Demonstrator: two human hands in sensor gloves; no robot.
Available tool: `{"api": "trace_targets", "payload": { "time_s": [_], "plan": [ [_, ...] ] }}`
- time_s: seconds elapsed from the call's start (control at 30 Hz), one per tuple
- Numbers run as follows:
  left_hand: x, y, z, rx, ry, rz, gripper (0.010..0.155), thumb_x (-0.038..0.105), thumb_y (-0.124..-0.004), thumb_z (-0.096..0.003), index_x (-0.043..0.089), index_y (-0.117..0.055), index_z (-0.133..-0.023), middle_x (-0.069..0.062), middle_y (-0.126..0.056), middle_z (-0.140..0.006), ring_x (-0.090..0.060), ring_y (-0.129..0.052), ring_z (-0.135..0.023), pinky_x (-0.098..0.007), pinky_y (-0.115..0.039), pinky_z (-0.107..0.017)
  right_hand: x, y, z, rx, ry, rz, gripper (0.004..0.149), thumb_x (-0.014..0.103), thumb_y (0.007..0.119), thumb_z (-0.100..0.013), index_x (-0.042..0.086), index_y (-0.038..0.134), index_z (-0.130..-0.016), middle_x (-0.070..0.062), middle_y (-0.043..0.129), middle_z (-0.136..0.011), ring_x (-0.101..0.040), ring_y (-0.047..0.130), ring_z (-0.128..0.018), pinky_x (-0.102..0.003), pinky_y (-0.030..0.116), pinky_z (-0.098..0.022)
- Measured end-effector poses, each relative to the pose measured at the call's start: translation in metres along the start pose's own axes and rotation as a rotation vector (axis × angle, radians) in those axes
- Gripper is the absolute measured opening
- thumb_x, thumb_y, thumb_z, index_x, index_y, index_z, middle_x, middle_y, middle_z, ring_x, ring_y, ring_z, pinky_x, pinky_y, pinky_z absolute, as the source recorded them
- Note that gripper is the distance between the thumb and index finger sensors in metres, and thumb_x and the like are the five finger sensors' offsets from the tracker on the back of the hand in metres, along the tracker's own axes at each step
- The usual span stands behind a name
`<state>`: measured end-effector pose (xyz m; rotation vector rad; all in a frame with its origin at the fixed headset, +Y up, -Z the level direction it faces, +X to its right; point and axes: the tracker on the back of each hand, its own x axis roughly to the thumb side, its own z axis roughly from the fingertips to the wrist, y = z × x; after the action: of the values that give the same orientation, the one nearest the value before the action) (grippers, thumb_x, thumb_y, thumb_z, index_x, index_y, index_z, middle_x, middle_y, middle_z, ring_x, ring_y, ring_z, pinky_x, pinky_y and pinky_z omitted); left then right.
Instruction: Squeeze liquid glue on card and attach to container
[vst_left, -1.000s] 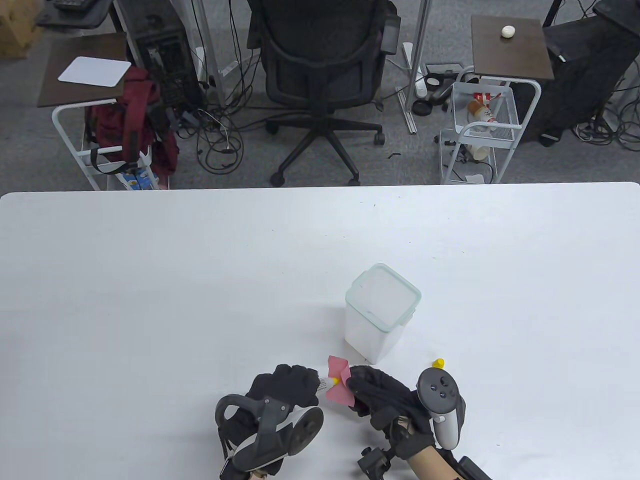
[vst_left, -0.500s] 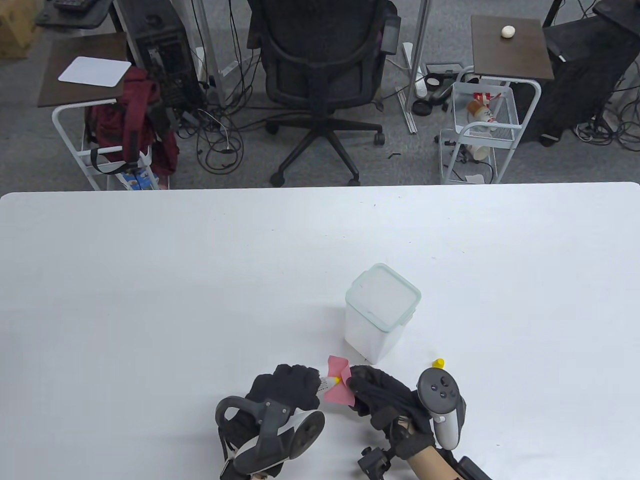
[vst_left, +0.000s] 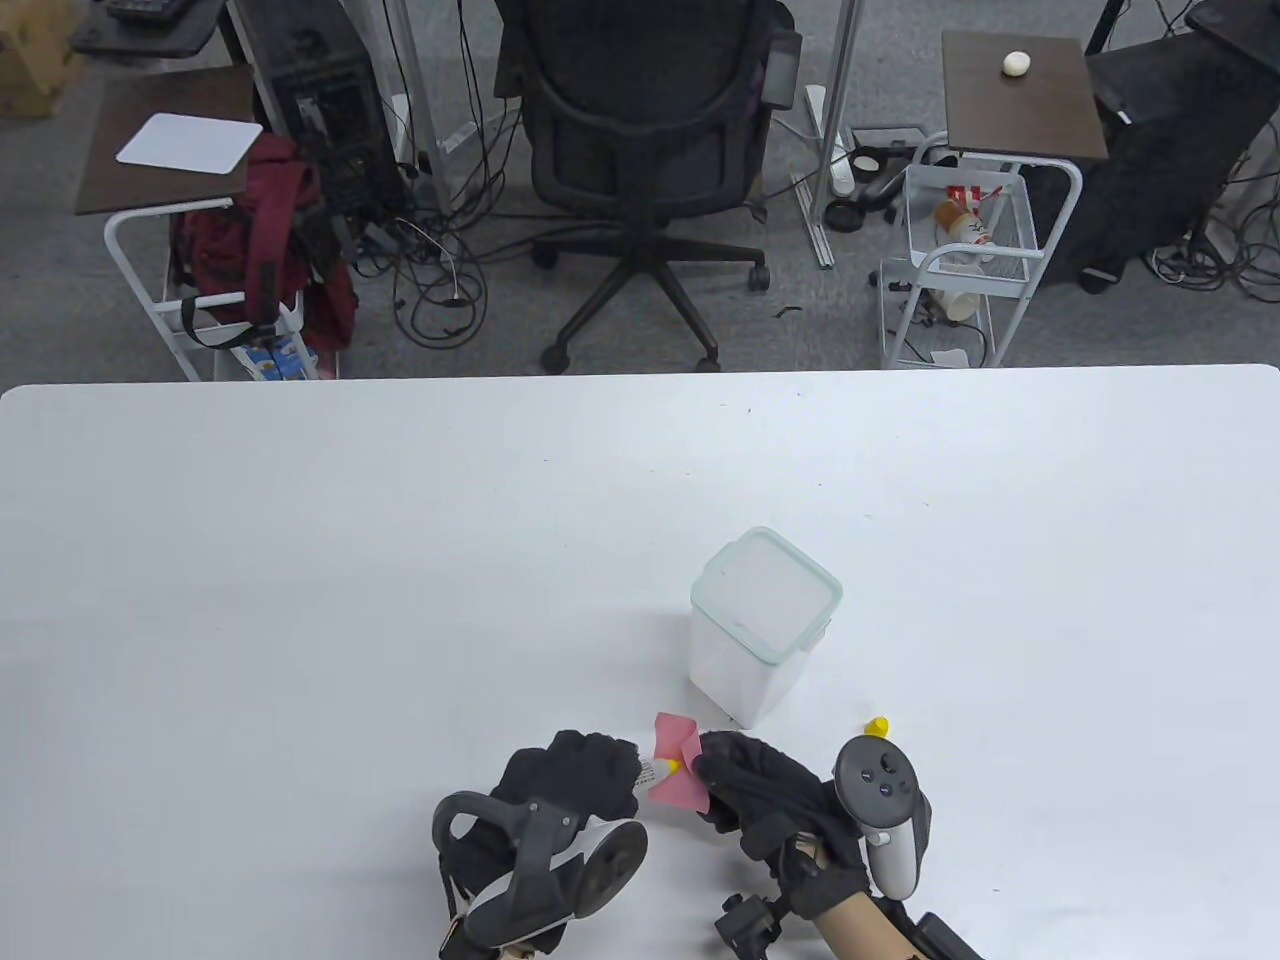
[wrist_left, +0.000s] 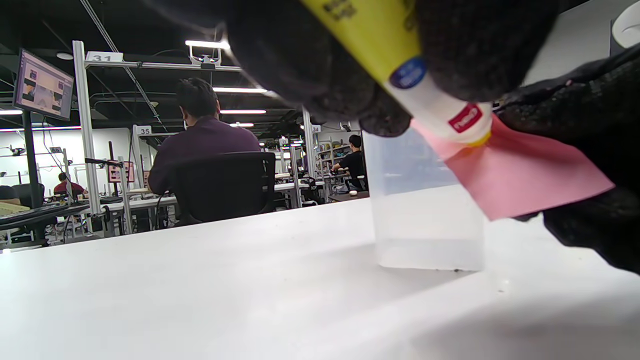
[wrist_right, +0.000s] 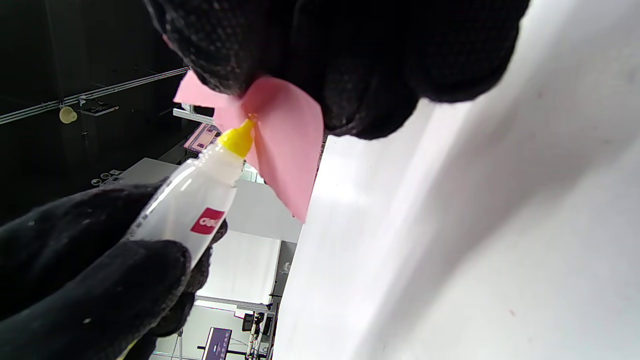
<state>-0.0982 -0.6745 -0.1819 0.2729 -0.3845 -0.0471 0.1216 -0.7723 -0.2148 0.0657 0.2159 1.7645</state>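
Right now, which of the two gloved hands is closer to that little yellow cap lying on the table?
The right hand. The yellow cap lies just beyond it, to its right, near the tracker. The left hand, gripping the glue bottle, sits farther off on the other side of the pink card.

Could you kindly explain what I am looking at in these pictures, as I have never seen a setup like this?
These are a person's two hands in black sensor gloves, each with a tracker strapped to its back. One camera looks down at the white table; two more sit on the wrists, so their pictures are tilted and very close. The left hand grips a glue bottle, its yellow tip against a pink card that the right hand pinches above the table. Behind them stands a clear container with its lid on, and a small yellow cap lies by the right hand.
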Motion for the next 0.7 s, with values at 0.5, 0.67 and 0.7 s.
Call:
{"api": "trace_targets", "payload": {
  "time_s": [0.5,0.67,0.7],
  "plan": [
    [-0.0006,-0.0004,-0.0011,-0.044,-0.012,0.01,0.053,0.051,-0.083,-0.0301,0.029,-0.095,-0.077,0.003,-0.098,-0.066,-0.018,-0.093,-0.045,-0.032,-0.08,-0.037,0.0004,-0.0026,0.0,-0.01,0.0,-0.005,0.037,0.039,0.073,-0.056,0.015,0.082,-0.083,-0.008,0.091,-0.075,-0.023,0.095,-0.052,-0.037,0.084,-0.04],
    [-0.0009,-0.0007,-0.0009,-0.035,-0.008,0.015,0.053,0.051,-0.083,-0.0301,0.029,-0.095,-0.077,0.004,-0.098,-0.066,-0.018,-0.093,-0.045,-0.032,-0.08,-0.037,0.0003,-0.0022,0.0001,-0.009,-0.001,-0.003,0.037,0.039,0.073,-0.056,0.015,0.082,-0.083,-0.008,0.091,-0.075,-0.022,0.095,-0.052,-0.037,0.084,-0.04],
    [-0.0016,-0.0008,-0.0013,-0.034,-0.003,0.019,0.053,0.051,-0.083,-0.0302,0.029,-0.095,-0.077,0.004,-0.098,-0.066,-0.018,-0.093,-0.045,-0.032,-0.08,-0.037,0.0002,-0.002,0.0001,-0.008,-0.002,-0.001,0.037,0.039,0.074,-0.056,0.015,0.082,-0.083,-0.008,0.091,-0.075,-0.022,0.095,-0.052,-0.037,0.084,-0.04]
  ]
}}
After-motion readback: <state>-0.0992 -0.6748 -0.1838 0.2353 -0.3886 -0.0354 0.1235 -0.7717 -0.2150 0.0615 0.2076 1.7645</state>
